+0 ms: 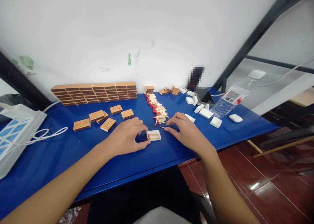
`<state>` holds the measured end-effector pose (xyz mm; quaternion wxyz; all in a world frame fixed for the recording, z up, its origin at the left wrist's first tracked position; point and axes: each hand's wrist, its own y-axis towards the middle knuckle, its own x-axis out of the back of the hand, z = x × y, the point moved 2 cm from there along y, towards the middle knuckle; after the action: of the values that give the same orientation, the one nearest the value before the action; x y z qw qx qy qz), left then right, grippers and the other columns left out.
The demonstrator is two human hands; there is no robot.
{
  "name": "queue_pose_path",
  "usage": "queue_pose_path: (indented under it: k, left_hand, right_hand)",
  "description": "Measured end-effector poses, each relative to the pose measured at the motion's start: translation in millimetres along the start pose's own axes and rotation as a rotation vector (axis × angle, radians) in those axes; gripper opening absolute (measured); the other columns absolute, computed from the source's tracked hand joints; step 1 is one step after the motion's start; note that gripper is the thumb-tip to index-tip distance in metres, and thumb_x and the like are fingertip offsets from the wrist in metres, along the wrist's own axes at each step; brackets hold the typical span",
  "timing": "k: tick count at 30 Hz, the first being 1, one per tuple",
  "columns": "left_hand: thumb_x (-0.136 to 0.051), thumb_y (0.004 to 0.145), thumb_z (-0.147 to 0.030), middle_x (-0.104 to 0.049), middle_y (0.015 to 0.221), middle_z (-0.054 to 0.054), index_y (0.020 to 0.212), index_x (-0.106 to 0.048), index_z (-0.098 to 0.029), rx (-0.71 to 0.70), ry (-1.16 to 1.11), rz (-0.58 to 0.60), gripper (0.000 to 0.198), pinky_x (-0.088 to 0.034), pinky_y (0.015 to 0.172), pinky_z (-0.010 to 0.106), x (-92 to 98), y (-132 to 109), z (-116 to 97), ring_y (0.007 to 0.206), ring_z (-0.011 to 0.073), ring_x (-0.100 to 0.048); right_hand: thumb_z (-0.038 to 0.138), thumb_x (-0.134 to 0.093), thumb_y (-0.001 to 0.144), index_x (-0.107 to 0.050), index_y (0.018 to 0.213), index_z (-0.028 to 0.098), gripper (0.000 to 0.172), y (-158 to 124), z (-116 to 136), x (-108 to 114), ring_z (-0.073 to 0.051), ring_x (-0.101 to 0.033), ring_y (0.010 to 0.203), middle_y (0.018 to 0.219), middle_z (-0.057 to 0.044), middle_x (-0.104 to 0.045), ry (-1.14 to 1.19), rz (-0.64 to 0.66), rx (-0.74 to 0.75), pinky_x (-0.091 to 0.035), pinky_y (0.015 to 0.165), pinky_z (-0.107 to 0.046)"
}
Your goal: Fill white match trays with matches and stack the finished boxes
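My left hand (pixel 126 135) curls round the left end of a small white matchbox tray (pixel 154 135) holding a few matches, thumb and forefinger pinching it on the blue table (pixel 61 155). My right hand (pixel 185 129) lies palm down just right of the tray, fingertips pinched on a single red-tipped match (pixel 162 127). A long heap of red-tipped matches (pixel 157 108) lies just beyond both hands.
A wall of stacked brown matchboxes (pixel 95 92) lines the back. Loose brown sleeves (pixel 103 117) lie left of my hands. White empty trays (pixel 206 112), a phone (pixel 204 95), a plastic bottle (pixel 236 93) and an earbud case (pixel 235 118) sit right. A power strip (pixel 14 132) with cable is far left.
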<state>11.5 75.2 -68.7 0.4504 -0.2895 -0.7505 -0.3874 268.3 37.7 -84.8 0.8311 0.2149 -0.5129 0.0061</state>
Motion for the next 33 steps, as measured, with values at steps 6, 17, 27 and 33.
queue_pose_path:
  k: [6,17,27,33]
  left_hand:
    - [-0.073,0.091,-0.037,-0.062,0.08,0.001,0.1,-0.072,-0.021,0.0,-0.006,-0.002,0.018,-0.043,0.065,0.032,0.7,0.7,-0.7,0.08,0.0196,-0.058]
    - [-0.073,0.092,-0.038,-0.061,0.082,0.001,0.102,-0.073,-0.021,0.017,-0.012,0.012,0.02,-0.043,0.065,0.032,0.3,0.4,0.4,0.08,0.0193,-0.057]
    - [-0.073,0.091,-0.037,-0.062,0.082,0.001,0.102,-0.073,-0.021,0.003,-0.014,0.004,0.019,-0.042,0.065,0.032,0.1,0.4,0.4,0.08,0.0192,-0.057]
    - [-0.073,0.092,-0.037,-0.062,0.082,0.001,0.102,-0.073,-0.02,0.005,-0.017,0.004,0.02,-0.043,0.066,0.032,0.6,0.4,0.3,0.081,0.0193,-0.058]
  right_hand:
    - [0.023,-0.058,0.104,-0.066,0.096,0.022,0.01,2.8,-0.4,-6.8,-0.026,-0.059,0.1,0.1,-0.007,-0.061,0.036,0.024,0.008,-0.051,0.089,-0.043]
    - [0.025,-0.06,0.103,-0.069,0.106,0.022,0.01,7.2,-8.0,-9.3,-0.027,-0.058,0.103,0.103,-0.008,-0.058,0.027,0.002,0.036,-0.052,0.092,-0.044]
    - [0.021,-0.058,0.104,-0.067,0.103,0.022,0.009,7.4,-9.1,-6.3,-0.027,-0.058,0.103,0.103,-0.008,-0.058,-0.006,0.011,0.029,-0.05,0.094,-0.044]
    - [0.02,-0.056,0.104,-0.069,0.113,0.022,0.016,10.6,-11.6,-9.7,-0.027,-0.057,0.102,0.104,-0.009,-0.057,-0.007,-0.008,0.054,-0.051,0.092,-0.044]
